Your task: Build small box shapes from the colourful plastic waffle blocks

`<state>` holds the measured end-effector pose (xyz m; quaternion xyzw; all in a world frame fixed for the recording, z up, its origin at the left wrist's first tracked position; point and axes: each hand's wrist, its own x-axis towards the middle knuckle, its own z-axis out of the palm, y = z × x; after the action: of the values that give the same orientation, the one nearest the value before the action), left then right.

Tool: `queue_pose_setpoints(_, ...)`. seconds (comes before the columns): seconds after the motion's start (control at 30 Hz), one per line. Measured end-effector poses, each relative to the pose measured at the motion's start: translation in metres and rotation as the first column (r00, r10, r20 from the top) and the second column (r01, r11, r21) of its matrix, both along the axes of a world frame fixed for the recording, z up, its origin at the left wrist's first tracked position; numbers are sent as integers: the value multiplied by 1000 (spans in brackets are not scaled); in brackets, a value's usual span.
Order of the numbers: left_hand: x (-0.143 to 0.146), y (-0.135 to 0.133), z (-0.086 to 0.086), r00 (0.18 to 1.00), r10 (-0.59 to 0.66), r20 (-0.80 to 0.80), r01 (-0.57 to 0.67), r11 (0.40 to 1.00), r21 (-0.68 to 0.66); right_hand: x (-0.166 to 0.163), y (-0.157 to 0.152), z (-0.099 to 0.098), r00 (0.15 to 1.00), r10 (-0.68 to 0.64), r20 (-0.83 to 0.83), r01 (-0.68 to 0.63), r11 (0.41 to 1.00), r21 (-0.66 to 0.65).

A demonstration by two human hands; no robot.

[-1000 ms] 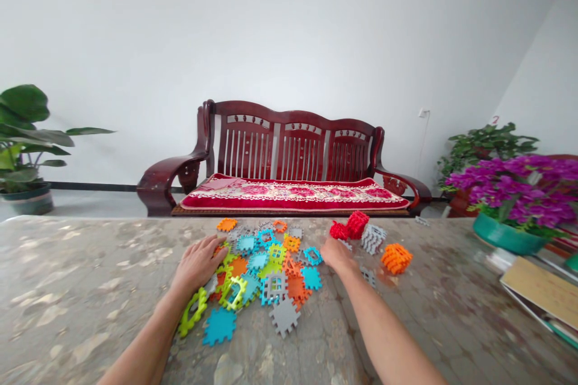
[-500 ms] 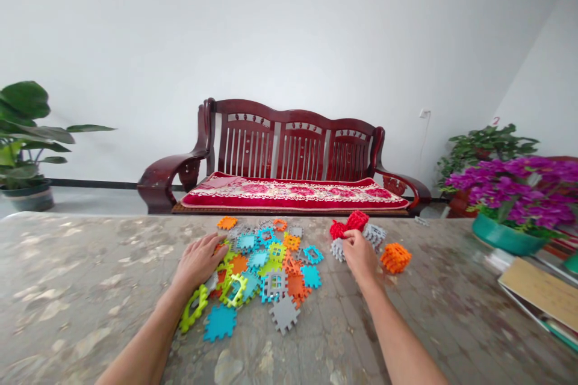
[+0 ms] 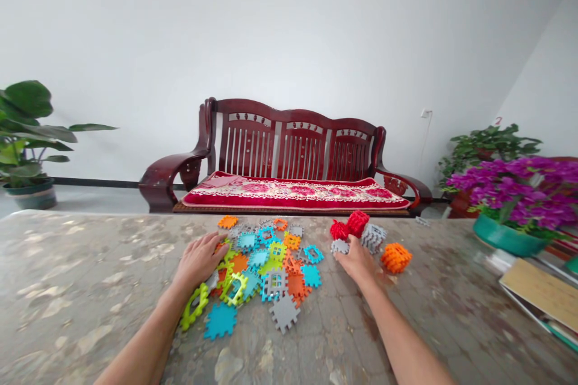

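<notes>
My left hand (image 3: 201,257) lies on the left edge of a loose pile of interlocking plastic puzzle tiles, fingers stretched out and nothing held. Blue, green, orange and grey tiles make up the pile, among them a blue tile (image 3: 220,320), a green ring-shaped tile (image 3: 194,308) and a grey tile (image 3: 285,313). On the right, my right hand (image 3: 357,260) has thumb and index finger apart around a grey tile (image 3: 339,246) lying flat. Just beyond it sit red tiles (image 3: 339,230) and a red stack (image 3: 358,223). A grey stack (image 3: 374,237) and an orange stack (image 3: 396,257) stand to its right.
The patterned table (image 3: 103,301) carries a turquoise pot (image 3: 510,234) of purple flowers and some books (image 3: 542,292) at the right. A wooden bench (image 3: 300,156) with a red cushion stands behind. A potted plant (image 3: 29,138) is on the left.
My right hand's thumb and index finger have parted, and the grey tile there now lies flat instead of tilted up. My left hand stays where it was.
</notes>
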<state>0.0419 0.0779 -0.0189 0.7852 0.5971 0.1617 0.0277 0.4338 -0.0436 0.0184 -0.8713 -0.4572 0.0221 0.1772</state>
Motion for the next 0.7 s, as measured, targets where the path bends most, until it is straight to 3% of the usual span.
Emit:
queue_pose_setpoints(0.37, -1, 1, -2, 1000, -4, 0, 4, 1000, 7, -8, -10, -1, 979, 80, 189, -67, 995, -71)
queue_pose_setpoints(0.7, -2, 2, -3, 1000, 10, 6, -10, 1000, 14, 15, -20, 0, 976, 37, 217, -18, 996, -90)
